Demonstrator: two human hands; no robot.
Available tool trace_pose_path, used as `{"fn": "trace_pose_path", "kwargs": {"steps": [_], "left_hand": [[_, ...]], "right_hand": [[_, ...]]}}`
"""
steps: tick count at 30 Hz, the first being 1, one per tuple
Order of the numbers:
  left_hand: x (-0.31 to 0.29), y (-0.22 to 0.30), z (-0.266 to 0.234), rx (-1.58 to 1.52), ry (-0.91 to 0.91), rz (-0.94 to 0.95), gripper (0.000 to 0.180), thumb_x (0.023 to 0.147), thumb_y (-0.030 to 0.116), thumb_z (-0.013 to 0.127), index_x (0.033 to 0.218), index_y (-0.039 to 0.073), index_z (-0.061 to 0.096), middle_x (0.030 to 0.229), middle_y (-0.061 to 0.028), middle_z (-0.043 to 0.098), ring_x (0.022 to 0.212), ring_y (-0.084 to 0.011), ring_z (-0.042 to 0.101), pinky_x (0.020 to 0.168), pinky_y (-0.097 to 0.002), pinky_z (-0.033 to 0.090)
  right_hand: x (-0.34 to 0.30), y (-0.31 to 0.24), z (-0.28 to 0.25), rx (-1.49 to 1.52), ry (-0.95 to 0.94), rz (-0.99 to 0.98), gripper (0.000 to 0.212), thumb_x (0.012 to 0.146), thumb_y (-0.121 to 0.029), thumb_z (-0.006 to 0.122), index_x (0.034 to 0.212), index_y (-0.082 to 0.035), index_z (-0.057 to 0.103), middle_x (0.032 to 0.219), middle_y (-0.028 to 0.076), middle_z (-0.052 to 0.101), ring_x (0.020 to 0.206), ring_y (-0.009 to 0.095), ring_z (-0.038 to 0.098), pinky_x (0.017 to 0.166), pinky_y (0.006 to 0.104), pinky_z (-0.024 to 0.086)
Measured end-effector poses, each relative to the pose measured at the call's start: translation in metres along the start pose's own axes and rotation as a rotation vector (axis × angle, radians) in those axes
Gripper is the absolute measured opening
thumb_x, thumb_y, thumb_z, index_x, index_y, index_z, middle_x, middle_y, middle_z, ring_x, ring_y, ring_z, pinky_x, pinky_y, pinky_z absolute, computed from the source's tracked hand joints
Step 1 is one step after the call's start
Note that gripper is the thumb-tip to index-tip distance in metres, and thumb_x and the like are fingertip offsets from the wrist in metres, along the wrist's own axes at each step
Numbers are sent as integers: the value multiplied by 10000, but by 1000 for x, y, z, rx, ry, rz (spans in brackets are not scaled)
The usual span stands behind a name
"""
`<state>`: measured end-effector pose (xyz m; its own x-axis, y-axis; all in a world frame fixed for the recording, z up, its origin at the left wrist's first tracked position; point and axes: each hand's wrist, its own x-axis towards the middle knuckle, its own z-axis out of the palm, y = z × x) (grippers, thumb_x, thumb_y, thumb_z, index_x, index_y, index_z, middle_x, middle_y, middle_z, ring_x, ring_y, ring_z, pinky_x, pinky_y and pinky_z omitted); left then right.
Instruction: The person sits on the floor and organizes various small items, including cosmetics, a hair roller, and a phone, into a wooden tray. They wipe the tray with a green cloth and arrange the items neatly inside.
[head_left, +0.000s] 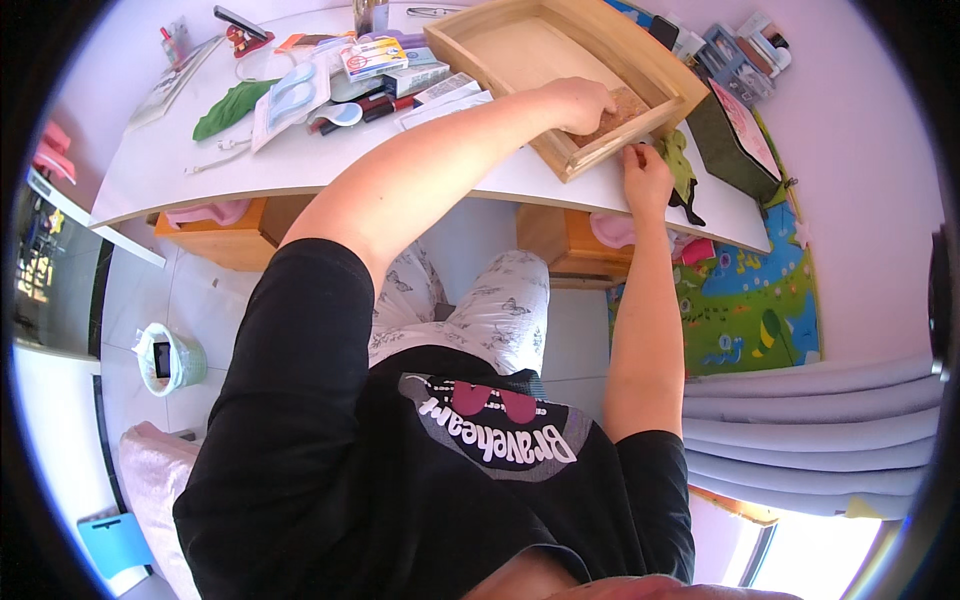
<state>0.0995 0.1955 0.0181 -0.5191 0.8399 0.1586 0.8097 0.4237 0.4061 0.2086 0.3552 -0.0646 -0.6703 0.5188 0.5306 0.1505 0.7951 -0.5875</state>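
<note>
Head view: wooden drawer (510,48) on the white table's (300,165) far right part.
Left hand (580,105) inside, one finger extended at a brown piece (630,102), others curled; right hand (648,180) by the near corner, fingers bunched, pinch unclear. Boxes (376,58) left; grey curtain (800,438) near right; bin (190,362) on the left floor.

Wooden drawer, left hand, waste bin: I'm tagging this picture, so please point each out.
Wooden drawer (522,55): head view, bare part of its floor.
Left hand (582,105): head view, back of the hand.
Waste bin (190,363): head view, outer wall.
</note>
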Motion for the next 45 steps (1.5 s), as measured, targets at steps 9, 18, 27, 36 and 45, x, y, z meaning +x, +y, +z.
{"fn": "trace_pose_path", "kwargs": {"steps": [9, 18, 27, 36, 45], "left_hand": [[-35, 0, 2, -108, 56, 28, 426, 806, -7, 559, 1212, 109, 615, 1148, -127, 645, 1082, -307, 593, 913, -386, 472], [-104, -68, -20, -38, 561, -111, 385, 849, 188, 639, 1206, 59, 577, 1191, -174, 577, 1132, -342, 544, 949, -406, 449], [-151, -85, -3, 146, 480, -312, 548, 805, 364, 701, 1222, 39, 557, 1200, -207, 540, 1136, -363, 490, 969, -429, 423], [-132, -105, -19, 87, 410, -329, 218, 915, 217, 552, 1066, 81, 628, 1005, -154, 652, 947, -353, 617, 794, -455, 488], [-102, -104, -35, 201, 212, -296, 214, 900, 266, 575, 1062, 142, 640, 931, -142, 662, 889, -341, 638, 730, -455, 505]], "right_hand": [[7, -1, -5, 316, -66, 196, 460, 960, -440, 506, 1156, -27, 554, 786, 78, 673, 573, 121, 544, 536, 265, 434], [8, 0, -6, 296, -89, 189, 470, 984, -444, 452, 1138, -11, 551, 808, 68, 654, 557, 89, 479, 526, 239, 406], [16, 4, -1, 194, -86, 227, 464, 973, -440, 469, 1013, -4, 621, 721, 67, 654, 517, 150, 533, 503, 298, 433], [15, 8, -3, 217, -101, 256, 453, 980, -421, 464, 901, -5, 625, 723, 82, 658, 499, 157, 525, 503, 311, 426], [9, 5, 0, 198, -99, 258, 459, 990, -398, 455, 951, 18, 643, 768, 131, 674, 717, 227, 635, 687, 342, 475]]}}
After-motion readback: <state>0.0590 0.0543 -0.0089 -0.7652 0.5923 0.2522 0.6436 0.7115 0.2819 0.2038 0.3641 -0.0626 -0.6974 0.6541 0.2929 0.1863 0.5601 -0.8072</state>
